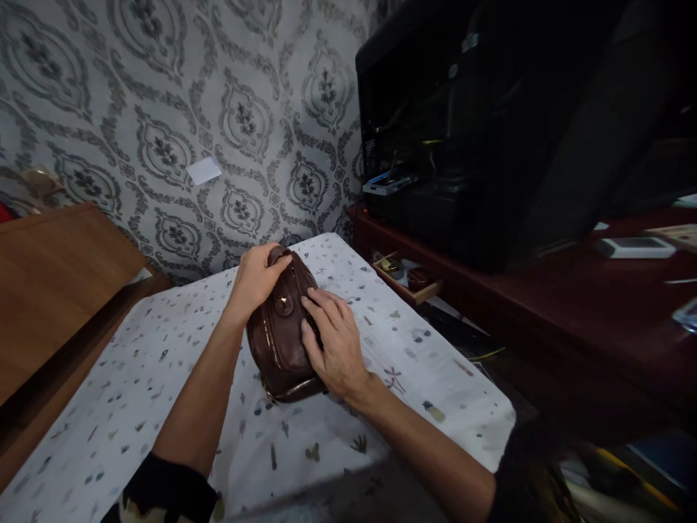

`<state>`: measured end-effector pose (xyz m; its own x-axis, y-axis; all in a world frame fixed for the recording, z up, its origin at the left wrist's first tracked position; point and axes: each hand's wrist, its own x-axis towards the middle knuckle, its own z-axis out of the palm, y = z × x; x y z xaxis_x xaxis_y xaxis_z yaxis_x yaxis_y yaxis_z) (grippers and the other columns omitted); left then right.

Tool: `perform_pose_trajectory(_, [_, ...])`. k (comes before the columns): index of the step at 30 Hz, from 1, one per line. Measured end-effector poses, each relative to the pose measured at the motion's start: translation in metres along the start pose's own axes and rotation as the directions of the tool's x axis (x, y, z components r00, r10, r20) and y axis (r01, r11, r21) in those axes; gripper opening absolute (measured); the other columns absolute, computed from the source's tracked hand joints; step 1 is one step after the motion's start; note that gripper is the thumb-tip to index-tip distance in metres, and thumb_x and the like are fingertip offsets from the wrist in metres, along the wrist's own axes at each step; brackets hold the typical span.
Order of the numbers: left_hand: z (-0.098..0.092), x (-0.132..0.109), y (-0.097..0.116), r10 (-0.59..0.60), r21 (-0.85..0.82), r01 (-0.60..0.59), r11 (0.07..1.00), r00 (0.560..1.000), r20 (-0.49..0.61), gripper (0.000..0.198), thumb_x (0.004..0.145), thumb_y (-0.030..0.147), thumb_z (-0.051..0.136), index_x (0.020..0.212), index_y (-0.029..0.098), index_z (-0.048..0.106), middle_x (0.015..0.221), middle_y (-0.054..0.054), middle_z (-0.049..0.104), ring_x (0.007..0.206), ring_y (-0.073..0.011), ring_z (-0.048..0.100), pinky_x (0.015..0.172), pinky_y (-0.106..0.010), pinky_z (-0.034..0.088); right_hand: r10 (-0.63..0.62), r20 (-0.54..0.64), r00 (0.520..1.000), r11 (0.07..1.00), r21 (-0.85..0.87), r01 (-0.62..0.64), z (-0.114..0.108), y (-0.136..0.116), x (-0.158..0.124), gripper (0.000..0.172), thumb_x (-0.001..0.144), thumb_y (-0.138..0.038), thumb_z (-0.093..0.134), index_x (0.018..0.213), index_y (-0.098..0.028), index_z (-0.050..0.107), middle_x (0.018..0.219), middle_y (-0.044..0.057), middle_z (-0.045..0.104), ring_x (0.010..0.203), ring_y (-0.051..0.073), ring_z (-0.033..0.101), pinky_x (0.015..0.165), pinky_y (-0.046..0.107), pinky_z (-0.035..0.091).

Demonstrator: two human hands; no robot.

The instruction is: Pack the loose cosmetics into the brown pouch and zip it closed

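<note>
A dark brown leather bag (277,330) with gold-coloured zippers and a round metal stud lies on a mattress with a patterned white sheet (163,363). My left hand (255,280) is closed around the bag's far end, by its short strap, thumb over the top. Against the bag's right side rests my right hand (337,349), with fingers stretched over its edge and thumb apart. A dark gap shows between that thumb and the fingers. What lies under the fingertips is hidden.
An open drawer (428,292) with small items juts out beside the mattress on the right. Above it, a large black glass-sided case (430,196) stands on a dark red desk (544,298). A wooden board (65,276) borders the left. Patterned wallpaper (245,116) covers the wall behind.
</note>
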<state>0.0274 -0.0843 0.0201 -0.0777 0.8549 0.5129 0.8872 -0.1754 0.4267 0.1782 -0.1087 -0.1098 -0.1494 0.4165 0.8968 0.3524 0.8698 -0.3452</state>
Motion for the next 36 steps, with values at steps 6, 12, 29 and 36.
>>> perform_pose_trajectory(6, [0.001, -0.007, 0.003, -0.027, -0.057, 0.025, 0.998, 0.999, -0.025, 0.025, 0.081, 0.033, 0.061, 0.063, 0.021, 0.049, 0.058, 0.004, 0.046, 0.061, -0.0144, 0.041, 0.061, -0.029, 0.031, 0.012, 0.022, 1.0, 1.0, 0.016, -0.012, 0.003, 0.001, -0.001, 0.034, 0.101, -0.017, 0.046, 0.13, -0.01, 0.064, 0.132, 0.019, 0.067, 0.128, 0.03, 0.055, 0.108, 0.052, 0.052])
perform_pose_trajectory(12, [-0.007, -0.022, 0.01, 0.048, -0.142, -0.037, 0.989, 0.996, 0.075, 0.023, 0.083, 0.038, 0.061, 0.069, 0.019, 0.057, 0.061, 0.004, 0.051, 0.061, -0.0136, 0.045, 0.06, -0.028, 0.034, 0.047, 0.048, 0.998, 0.999, 0.006, -0.047, 0.006, 0.003, -0.003, 0.038, 0.101, -0.019, 0.044, 0.135, -0.012, 0.06, 0.135, 0.019, 0.064, 0.129, 0.03, 0.054, 0.108, 0.053, 0.05])
perform_pose_trajectory(29, [-0.022, -0.065, -0.04, -0.067, -0.177, 0.054, 0.983, 0.996, -0.067, 0.023, 0.077, 0.025, 0.063, 0.098, 0.02, 0.071, 0.104, -0.005, 0.076, 0.1, -0.0228, 0.067, 0.095, -0.037, 0.051, 0.13, 0.014, 0.991, 0.979, 0.157, -0.131, 0.002, 0.005, -0.005, 0.037, 0.104, -0.018, 0.04, 0.136, -0.02, 0.059, 0.139, 0.016, 0.062, 0.13, 0.027, 0.057, 0.111, 0.053, 0.047])
perform_pose_trajectory(36, [-0.018, -0.068, -0.037, -0.103, -0.161, 0.072, 0.984, 0.976, -0.191, 0.017, 0.086, 0.032, 0.059, 0.077, 0.019, 0.066, 0.078, -0.001, 0.071, 0.078, -0.0184, 0.063, 0.077, -0.03, 0.051, -0.088, 0.033, 0.996, 0.996, -0.02, 0.088, -0.001, -0.013, -0.003, 0.031, 0.1, -0.022, 0.051, 0.128, -0.02, 0.064, 0.14, 0.013, 0.065, 0.137, 0.029, 0.053, 0.114, 0.052, 0.038])
